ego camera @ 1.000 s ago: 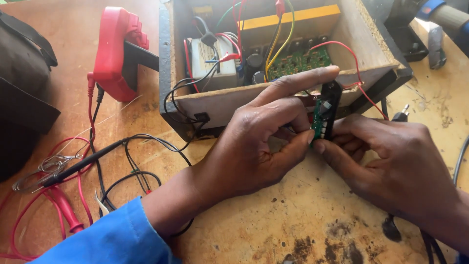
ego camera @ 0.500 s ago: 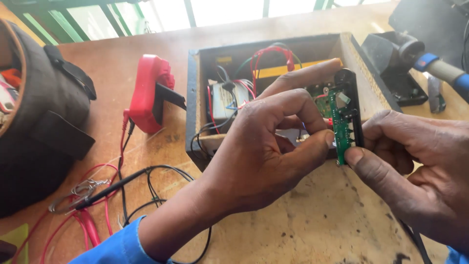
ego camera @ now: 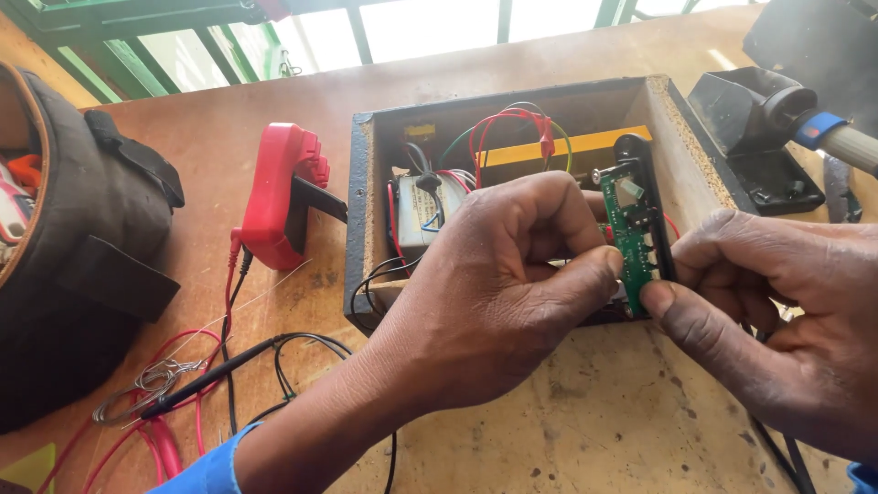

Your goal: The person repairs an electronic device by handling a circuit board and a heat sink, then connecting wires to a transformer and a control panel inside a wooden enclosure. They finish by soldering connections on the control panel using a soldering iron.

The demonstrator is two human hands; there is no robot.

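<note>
Risk first: the wooden box [ego camera: 681, 146] sits open w/ red, green & yellow wires crowding inside, so a tug on the board could prob. snag or pull a lead loose; a pinch slip might drop it in.

Left hand [ego camera: 494, 284] & right hand [ego camera: 786, 311] both have fingers closed around the small green circuit board [ego camera: 634, 233], held upright over the box's front edge, black backing strip behind it, tiny parts along its face.

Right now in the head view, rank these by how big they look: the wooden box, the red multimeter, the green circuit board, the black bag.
1. Wooden box, though the black bag is cut off by the frame edge, so these two are unsure.
2. Black bag.
3. Red multimeter.
4. Green circuit board, pinched between both hands.
</note>
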